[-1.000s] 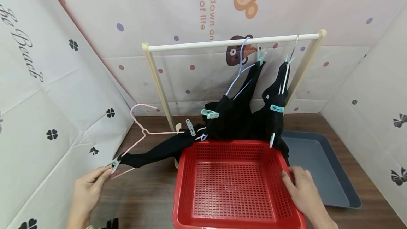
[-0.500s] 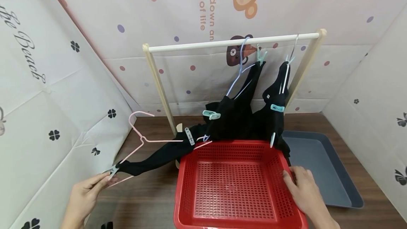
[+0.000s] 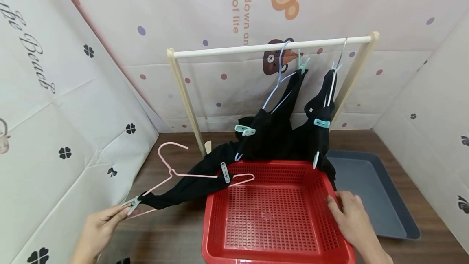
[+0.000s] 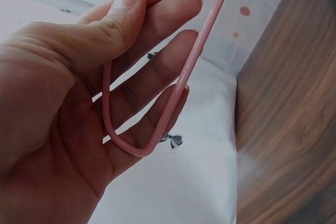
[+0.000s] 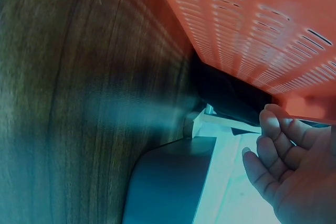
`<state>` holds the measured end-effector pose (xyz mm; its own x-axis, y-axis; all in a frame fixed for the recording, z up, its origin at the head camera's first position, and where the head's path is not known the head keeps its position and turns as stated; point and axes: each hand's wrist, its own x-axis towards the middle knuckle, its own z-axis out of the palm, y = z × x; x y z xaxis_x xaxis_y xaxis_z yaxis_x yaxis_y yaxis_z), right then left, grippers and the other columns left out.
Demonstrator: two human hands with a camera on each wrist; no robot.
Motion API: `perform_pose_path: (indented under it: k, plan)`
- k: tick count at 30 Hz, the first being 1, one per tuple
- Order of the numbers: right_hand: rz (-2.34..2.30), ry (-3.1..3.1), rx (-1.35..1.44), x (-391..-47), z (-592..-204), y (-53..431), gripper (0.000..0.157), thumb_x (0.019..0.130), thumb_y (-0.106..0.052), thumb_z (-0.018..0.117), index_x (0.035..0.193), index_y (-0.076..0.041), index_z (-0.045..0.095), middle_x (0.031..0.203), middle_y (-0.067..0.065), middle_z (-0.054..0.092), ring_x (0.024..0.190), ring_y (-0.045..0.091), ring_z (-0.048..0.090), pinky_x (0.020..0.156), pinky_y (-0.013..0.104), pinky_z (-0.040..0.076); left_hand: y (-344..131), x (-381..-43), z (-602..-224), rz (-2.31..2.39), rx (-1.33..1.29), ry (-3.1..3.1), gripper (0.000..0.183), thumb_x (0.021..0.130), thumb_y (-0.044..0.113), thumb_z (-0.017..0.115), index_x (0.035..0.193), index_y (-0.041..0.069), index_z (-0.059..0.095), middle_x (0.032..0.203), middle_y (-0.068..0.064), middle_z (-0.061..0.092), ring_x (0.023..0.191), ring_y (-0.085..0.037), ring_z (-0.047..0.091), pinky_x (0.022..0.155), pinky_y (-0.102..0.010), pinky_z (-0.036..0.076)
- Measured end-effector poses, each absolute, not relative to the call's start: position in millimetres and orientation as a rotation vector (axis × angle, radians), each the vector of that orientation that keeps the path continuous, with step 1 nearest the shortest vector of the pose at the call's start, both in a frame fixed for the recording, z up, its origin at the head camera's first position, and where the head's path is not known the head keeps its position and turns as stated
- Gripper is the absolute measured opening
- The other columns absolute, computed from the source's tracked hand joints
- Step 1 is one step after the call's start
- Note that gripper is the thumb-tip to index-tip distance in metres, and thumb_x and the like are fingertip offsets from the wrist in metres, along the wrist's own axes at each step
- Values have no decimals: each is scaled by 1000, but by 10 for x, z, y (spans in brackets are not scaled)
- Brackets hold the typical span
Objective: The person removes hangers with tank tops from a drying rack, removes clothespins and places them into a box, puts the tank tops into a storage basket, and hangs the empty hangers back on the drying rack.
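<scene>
My left hand [image 3: 99, 227] pinches a pale clothespin [image 3: 134, 203] at the near end of a pink hanger [image 3: 172, 171]. A narrow black garment [image 3: 174, 196] stretches along this hanger, with a second clothespin [image 3: 225, 172] further along. The hanger's other end overlaps the basket's back left corner. In the left wrist view, the hanger's looped end [image 4: 181, 80] crosses the fingers, and the thumb hides the clothespin. My right hand [image 3: 349, 217] grips the right rim of the red basket [image 3: 206, 231], thumb inside; its fingers [image 5: 270, 156] curve outside, below the rim.
A white rail [image 3: 227, 51] on cream posts stands behind the basket. A blue hanger [image 3: 281, 62] and a white hanger [image 3: 331, 89] hang from it with black garments [image 3: 267, 133] clipped on. A grey tray [image 3: 370, 194] lies at the right on the wooden table [image 3: 157, 243].
The pink hanger and its garment have come down toward me, away from the other clothes, the far end now over the basket's corner. The right hand stays at the rim.
</scene>
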<state>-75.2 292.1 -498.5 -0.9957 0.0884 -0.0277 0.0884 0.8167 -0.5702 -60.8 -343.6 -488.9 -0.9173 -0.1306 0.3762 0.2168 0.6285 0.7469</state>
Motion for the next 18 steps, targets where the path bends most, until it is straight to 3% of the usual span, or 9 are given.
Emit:
perform_pose_path:
  k: [6,18]
  plan:
    - [947,-2994,-155,-750,-4985,2921,49,114,-39,46,126,7,60,105,14,63,104,32,48,71,43,49,-3310,-654,-4857,-1222,-91,-2393,27,83,-21,77,94,3,85,90,25,74,84,13,67,76,-6,48]
    - [959,-2995,-172,-757,-4975,2913,49,114,-38,46,126,7,59,102,14,62,102,32,48,69,40,48,-2849,-897,-4747,-1281,-480,-2191,36,79,-31,70,101,-5,81,97,6,78,82,1,68,73,-11,51]
